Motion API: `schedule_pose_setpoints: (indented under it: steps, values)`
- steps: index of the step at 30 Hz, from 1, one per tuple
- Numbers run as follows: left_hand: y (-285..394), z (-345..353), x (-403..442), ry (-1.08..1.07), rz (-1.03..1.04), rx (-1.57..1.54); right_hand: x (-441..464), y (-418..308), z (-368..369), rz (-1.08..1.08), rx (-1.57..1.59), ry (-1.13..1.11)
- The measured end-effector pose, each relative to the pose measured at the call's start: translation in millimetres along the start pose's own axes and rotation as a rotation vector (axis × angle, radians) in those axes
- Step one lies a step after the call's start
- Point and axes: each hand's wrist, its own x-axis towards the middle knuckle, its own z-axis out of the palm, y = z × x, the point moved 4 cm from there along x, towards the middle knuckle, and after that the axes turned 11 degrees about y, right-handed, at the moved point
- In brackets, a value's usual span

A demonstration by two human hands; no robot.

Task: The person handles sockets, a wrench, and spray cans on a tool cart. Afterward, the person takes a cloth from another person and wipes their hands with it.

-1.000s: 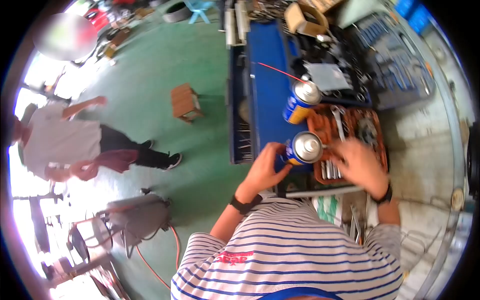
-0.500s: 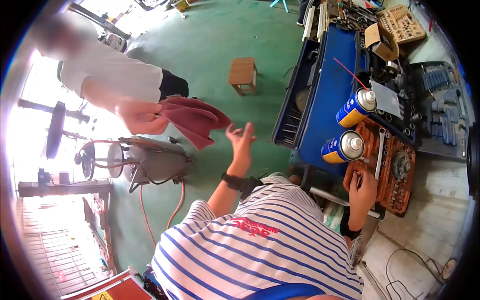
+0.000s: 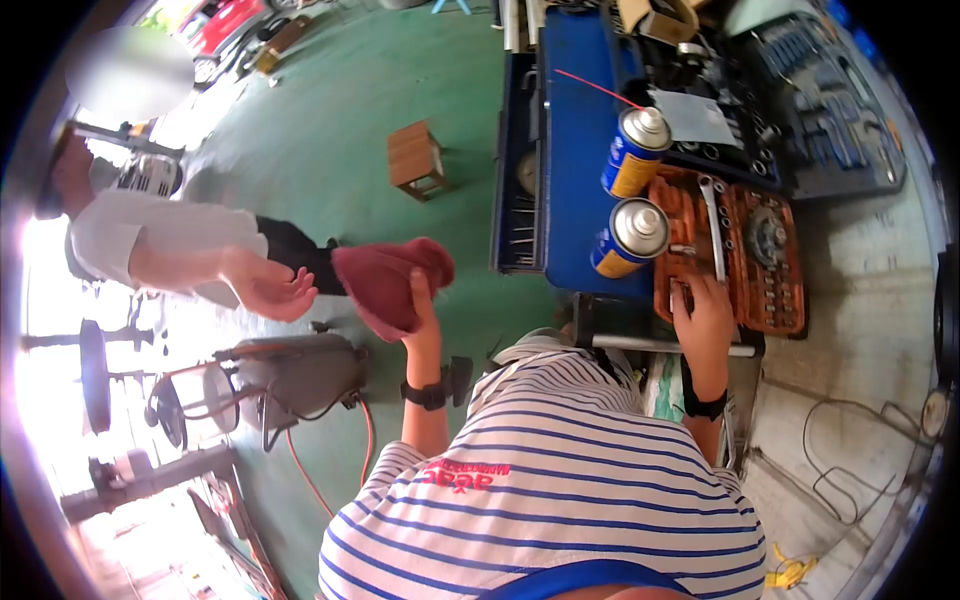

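Note:
A dark red cloth (image 3: 385, 280) is gripped in my left hand (image 3: 425, 315), out over the floor left of my body. Another person's hand (image 3: 270, 285) is beside the cloth, fingers apart and not touching it. My right hand (image 3: 705, 320) rests at the near edge of an orange socket case (image 3: 770, 250), fingers curled over small metal pieces; what they hold is too small to name. A long wrench (image 3: 715, 225) lies in the case. Two blue and yellow spray cans (image 3: 630, 238) stand on the blue surface (image 3: 580, 150), the farther one with a red straw.
A wooden stool (image 3: 415, 158) stands on the green floor. A grey tank (image 3: 300, 378) with orange hoses is at lower left. Past the cans lie a black socket tray and an open grey tool case (image 3: 830, 120). A metal rail (image 3: 620, 343) edges the cart.
The dark red cloth has passed from the other person's hand into my left hand. My right hand has stayed at the orange case. The view has shifted.

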Motion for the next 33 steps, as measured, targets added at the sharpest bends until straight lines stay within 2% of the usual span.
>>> schedule_pose_setpoints:
  steps: [1, 2, 3, 5, 6, 8, 9, 11, 13, 15, 16, 18, 19, 20, 21, 22, 23, 24, 25, 27, 28, 29, 33]
  values:
    - [4, 7, -8, -0.106, 0.063, 0.003, 0, -2, -4, 0.015, -0.017, 0.010]
    - [7, 15, -16, -0.207, 0.127, 0.008, 0, -4, -10, 0.033, 0.109, 0.071]
    - [16, 21, -19, -0.222, 0.116, 0.006, -2, -7, -16, 0.051, 0.237, 0.123]
    - [44, 36, -27, -0.436, 0.135, -0.063, -6, -15, -30, 0.067, 0.235, 0.070]
    - [55, 39, -31, -0.510, 0.135, -0.083, -7, -20, -32, 0.106, 0.419, 0.022]
    - [78, 56, -40, -0.773, 0.361, -0.045, -6, -33, -34, 0.126, 0.693, -0.067]
    - [87, 64, -40, -0.765, 0.360, -0.047, -8, -40, -33, 0.116, 0.783, -0.126]
    - [114, 78, -54, -1.047, 0.734, -0.002, -13, -53, -24, 0.075, 0.931, -0.241]
    - [146, 83, -65, -1.102, 0.670, 0.024, -15, -64, -16, 0.220, 1.008, -0.321]
    - [148, 86, -79, -1.409, 0.689, 0.247, -21, -61, 3, 0.164, 1.049, -0.310]
    - [146, 85, -84, -1.413, 0.687, 0.254, -25, -61, 8, 0.116, 1.085, -0.306]
    - [136, 81, -94, -1.314, 0.446, 0.097, -31, -50, 9, 0.188, 1.018, -0.398]
    - [130, 78, -101, -1.311, 0.438, 0.105, -33, -43, 10, 0.242, 0.944, -0.476]
    - [115, 74, -101, -1.209, 0.037, 0.104, -34, -35, 7, 0.229, 0.928, -0.391]
    - [97, 69, -104, -1.074, -0.352, 0.097, -35, -26, 5, 0.223, 0.933, -0.399]
    - [87, 69, -112, -1.033, -0.463, -0.072, -30, -21, -8, -0.040, 0.815, -0.195]
    - [79, 66, -117, -1.025, -0.463, -0.067, -30, -20, -22, -0.292, 0.686, 0.010]
    - [74, 63, -122, -1.028, -0.456, -0.024, -28, -21, -36, -0.361, 0.573, 0.084]
    - [73, 62, -125, -1.034, -0.451, 0.017, -31, -20, -45, -0.358, 0.577, 0.079]
    - [75, 62, -127, -1.084, -0.436, 0.116, -39, -3, -45, 0.119, 0.778, -0.232]
    - [80, 65, -127, -1.087, -0.456, 0.007, -37, 1, -50, 0.037, 0.795, -0.143]
    - [83, 68, -128, -1.088, -0.476, -0.102, -37, 4, -54, 0.038, 0.789, -0.148]
    - [85, 77, -133, -1.123, -0.561, -0.097, -35, 17, -67, -0.046, 0.722, -0.043]
